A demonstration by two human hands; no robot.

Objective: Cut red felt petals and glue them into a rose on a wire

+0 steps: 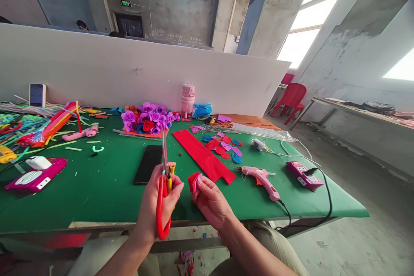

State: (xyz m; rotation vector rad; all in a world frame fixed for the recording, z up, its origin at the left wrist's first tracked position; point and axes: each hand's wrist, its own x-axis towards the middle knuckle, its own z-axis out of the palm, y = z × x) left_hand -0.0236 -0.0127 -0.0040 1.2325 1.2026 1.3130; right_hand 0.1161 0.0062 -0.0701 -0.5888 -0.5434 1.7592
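Note:
My left hand [151, 198] is closed around red-handled scissors [160, 211], their blades pointing up and away from me. A small yellow-handled tool [170, 181] is in the same grip, its kind partly hidden by my fingers. My right hand [211, 200] pinches a small bundle of red and purple crepe paper petals [195, 182] between thumb and fingers. Beyond it lies a red crepe paper strip [203, 155] with a notch cut at its near end. Loose red, purple and blue petals [223, 145] are scattered to the right of the strip.
A pink glue gun [263, 179] lies on the green table [106, 194], its cord running off the front edge. Further back are purple paper roses [152, 116] and a pink bottle [188, 103]. A dark phone [148, 164] and purple power strips [304, 177], [39, 179] flank my hands.

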